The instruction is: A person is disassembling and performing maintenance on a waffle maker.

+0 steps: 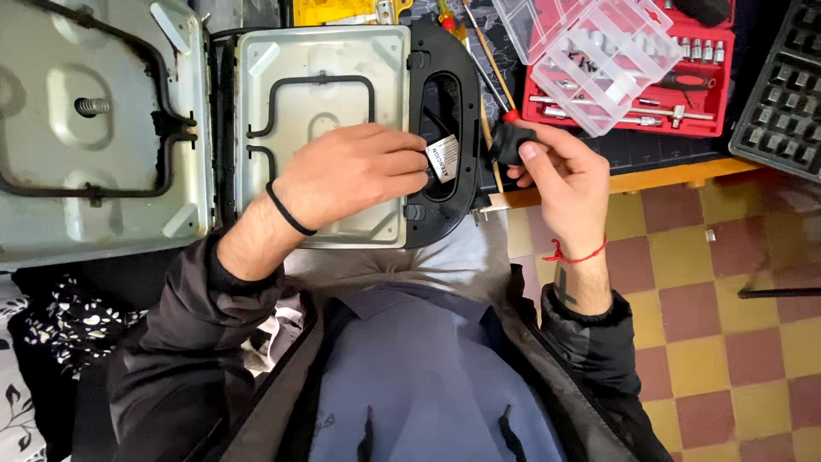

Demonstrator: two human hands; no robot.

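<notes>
An opened sandwich maker lies on the table edge, with its right metal half [321,85] showing a black heating element and its left half [94,128] folded out. My left hand [351,171] rests on the right half and pinches a white tag [442,157] on the black cord by the black handle [445,94]. My right hand [564,175] holds a black plug [510,141] just right of the handle.
A red tool case [693,85] with sockets sits at the back right, a clear plastic organiser [599,51] lying on it. A black socket tray [782,94] is at far right. Screwdrivers [492,60] lie behind the handle. Checked floor [710,308] lies below the table edge.
</notes>
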